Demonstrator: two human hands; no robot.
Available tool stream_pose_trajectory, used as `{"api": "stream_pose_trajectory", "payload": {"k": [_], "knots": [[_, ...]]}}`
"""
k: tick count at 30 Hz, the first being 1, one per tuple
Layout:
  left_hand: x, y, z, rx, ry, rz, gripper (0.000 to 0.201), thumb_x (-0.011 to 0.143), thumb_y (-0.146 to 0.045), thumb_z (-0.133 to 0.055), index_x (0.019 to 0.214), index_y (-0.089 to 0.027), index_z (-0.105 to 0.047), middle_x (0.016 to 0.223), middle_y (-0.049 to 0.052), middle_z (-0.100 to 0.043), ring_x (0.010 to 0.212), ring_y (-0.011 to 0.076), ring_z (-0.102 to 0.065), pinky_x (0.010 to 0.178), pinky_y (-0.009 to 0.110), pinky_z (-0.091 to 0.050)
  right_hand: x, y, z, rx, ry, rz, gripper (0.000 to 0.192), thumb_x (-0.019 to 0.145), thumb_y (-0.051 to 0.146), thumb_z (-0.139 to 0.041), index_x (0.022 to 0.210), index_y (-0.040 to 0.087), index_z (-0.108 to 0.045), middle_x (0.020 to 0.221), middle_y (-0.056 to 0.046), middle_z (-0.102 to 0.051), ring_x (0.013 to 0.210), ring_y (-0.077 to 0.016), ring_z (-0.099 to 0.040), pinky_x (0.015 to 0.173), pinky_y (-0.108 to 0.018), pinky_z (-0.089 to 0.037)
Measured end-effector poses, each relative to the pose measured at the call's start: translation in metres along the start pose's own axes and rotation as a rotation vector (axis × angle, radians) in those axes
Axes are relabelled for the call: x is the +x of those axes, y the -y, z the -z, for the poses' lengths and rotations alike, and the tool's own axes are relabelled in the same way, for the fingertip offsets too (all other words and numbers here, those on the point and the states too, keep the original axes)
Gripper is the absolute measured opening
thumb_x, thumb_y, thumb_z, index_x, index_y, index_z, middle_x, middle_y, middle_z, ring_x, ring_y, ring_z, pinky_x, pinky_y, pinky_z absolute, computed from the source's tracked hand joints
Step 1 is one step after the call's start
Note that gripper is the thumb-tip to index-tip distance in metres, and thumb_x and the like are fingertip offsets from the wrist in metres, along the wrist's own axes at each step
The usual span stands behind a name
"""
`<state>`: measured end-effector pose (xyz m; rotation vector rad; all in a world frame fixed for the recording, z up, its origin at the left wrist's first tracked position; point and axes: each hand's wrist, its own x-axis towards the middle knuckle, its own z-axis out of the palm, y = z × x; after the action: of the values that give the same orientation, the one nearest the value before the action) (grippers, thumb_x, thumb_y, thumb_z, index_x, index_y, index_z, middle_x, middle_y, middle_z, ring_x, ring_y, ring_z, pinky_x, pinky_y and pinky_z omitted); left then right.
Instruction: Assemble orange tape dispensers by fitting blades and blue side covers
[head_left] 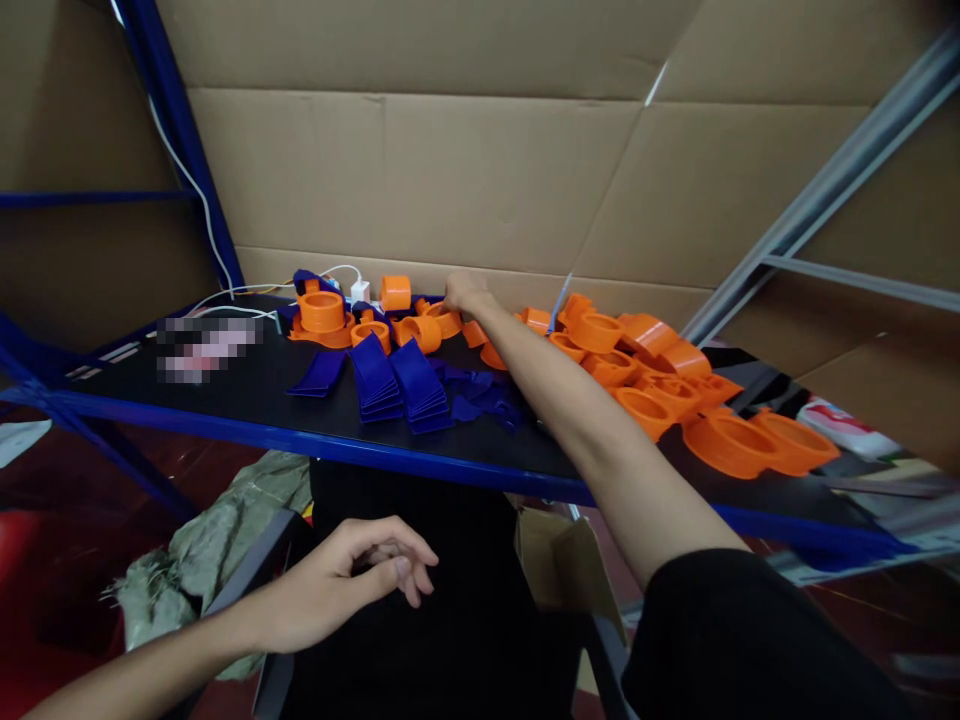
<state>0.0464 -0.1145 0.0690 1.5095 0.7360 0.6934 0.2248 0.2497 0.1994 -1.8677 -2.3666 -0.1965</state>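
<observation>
The right hand (463,292) is stretched far across the table (247,395) to its back edge, where its fingers are closed down among small orange rings (439,322); whether one of them is actually pinched cannot be told, since the fingertips are hidden behind the hand. The left hand (352,580) is held low in front of the table's near edge, over a dark lap, with its fingers loosely curled and nothing in it.

The small orange rings are gathered at the middle of the back edge, just beside the right hand. Near the back left, a larger orange ring (322,312) is stacked on an orange base, and an orange cap (395,292) is seen upright next to a white plug (360,291) with its cable. Two neat stacks of blue plastic pieces (397,385) are laid in the middle of the table, with a single blue piece (320,372) to their left and a loose heap of blue pieces (484,395) to their right, under the outstretched forearm. A long pile of wide orange rings (675,385) is spread along the right half of the table toward its right corner.

Cardboard (487,170) is set up behind the table.
</observation>
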Motion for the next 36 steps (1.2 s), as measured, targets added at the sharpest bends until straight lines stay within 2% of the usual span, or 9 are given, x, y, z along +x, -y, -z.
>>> {"api": "stream_pose_trajectory", "payload": {"k": [5,10,15,20,24,27,30,34,36], "knots": [[0.001,0.0,0.0,0.025,0.004,-0.002,0.027,0.1,-0.036,-0.052,0.114,-0.019,-0.067,0.1,0.009,-0.072,0.092,0.0202,-0.068,0.089,0.036,-0.049,-0.002,-0.028,0.013,-0.036,0.086,0.088,0.043,0.087,0.043,-0.068,0.111,0.009,-0.073,0.099,-0.015,-0.074,0.095,-0.0259,-0.068,0.081,-0.031,-0.05],[0.005,0.003,-0.001,0.022,0.019,-0.001,0.027,0.099,-0.037,-0.051,0.113,-0.019,-0.067,0.099,0.009,-0.072,0.09,0.0201,-0.068,0.087,0.036,-0.05,-0.019,-0.058,0.02,-0.076,0.183,0.204,0.038,0.08,0.042,-0.076,0.109,0.017,-0.076,0.105,-0.009,-0.075,0.099,-0.0269,-0.066,0.086,-0.034,-0.048],[0.006,0.006,-0.004,0.032,0.027,0.018,0.029,0.099,-0.038,-0.051,0.113,-0.019,-0.067,0.1,0.01,-0.072,0.09,0.0207,-0.068,0.087,0.036,-0.051,-0.038,-0.059,0.001,-0.083,0.183,0.319,0.07,0.066,0.032,-0.088,0.131,0.023,-0.064,0.131,-0.009,-0.065,0.116,-0.0304,-0.059,0.093,-0.036,-0.046],[0.005,0.006,-0.003,0.034,0.008,0.03,0.029,0.099,-0.039,-0.051,0.113,-0.019,-0.067,0.101,0.01,-0.072,0.09,0.0209,-0.068,0.088,0.037,-0.051,-0.049,-0.052,-0.011,-0.086,0.141,0.332,0.068,0.07,0.029,-0.085,0.131,0.015,-0.061,0.129,-0.015,-0.065,0.113,-0.0308,-0.061,0.09,-0.036,-0.047],[0.004,0.004,-0.003,0.025,0.005,0.031,0.029,0.099,-0.039,-0.052,0.113,-0.019,-0.068,0.1,0.01,-0.073,0.091,0.021,-0.068,0.088,0.037,-0.051,-0.056,-0.054,-0.001,-0.078,0.056,0.336,0.071,0.071,0.022,-0.083,0.136,0.012,-0.055,0.131,-0.017,-0.062,0.116,-0.0301,-0.058,0.093,-0.035,-0.046],[0.004,0.002,-0.003,0.002,0.002,0.033,0.03,0.099,-0.039,-0.052,0.113,-0.018,-0.068,0.1,0.01,-0.073,0.091,0.0215,-0.068,0.088,0.037,-0.051,-0.06,-0.061,0.021,-0.071,-0.026,0.34,0.074,0.072,0.019,-0.08,0.14,0.012,-0.05,0.136,-0.018,-0.055,0.121,-0.0309,-0.053,0.099,-0.037,-0.043],[0.005,0.002,-0.002,-0.04,-0.024,0.022,0.03,0.1,-0.038,-0.051,0.114,-0.018,-0.069,0.101,0.011,-0.073,0.092,0.0225,-0.068,0.088,0.039,-0.052,-0.074,-0.067,0.047,-0.013,-0.163,0.337,0.064,0.077,0.025,-0.075,0.136,0.01,-0.053,0.138,-0.019,-0.048,0.12,-0.0304,-0.052,0.101,-0.04,-0.041],[0.009,0.006,0.003,-0.235,-0.08,-0.098,0.036,0.099,-0.037,-0.051,0.127,-0.02,-0.064,0.12,0.016,-0.069,0.108,0.0298,-0.065,0.09,0.045,-0.053,-0.141,-0.057,0.064,0.353,-0.494,0.383,0.049,0.081,0.044,-0.073,0.114,0.01,-0.063,0.125,-0.015,-0.053,0.111,-0.0245,-0.057,0.099,-0.04,-0.045],[0.011,0.008,0.006,-0.368,-0.129,-0.185,0.044,0.098,-0.04,-0.05,0.138,-0.022,-0.056,0.137,0.018,-0.061,0.124,0.0351,-0.057,0.096,0.051,-0.051,-0.199,-0.039,0.058,0.582,-0.525,0.441,0.039,0.079,0.045,-0.076,0.103,0.016,-0.064,0.122,-0.011,-0.057,0.109,-0.0239,-0.059,0.095,-0.04,-0.049]]}}
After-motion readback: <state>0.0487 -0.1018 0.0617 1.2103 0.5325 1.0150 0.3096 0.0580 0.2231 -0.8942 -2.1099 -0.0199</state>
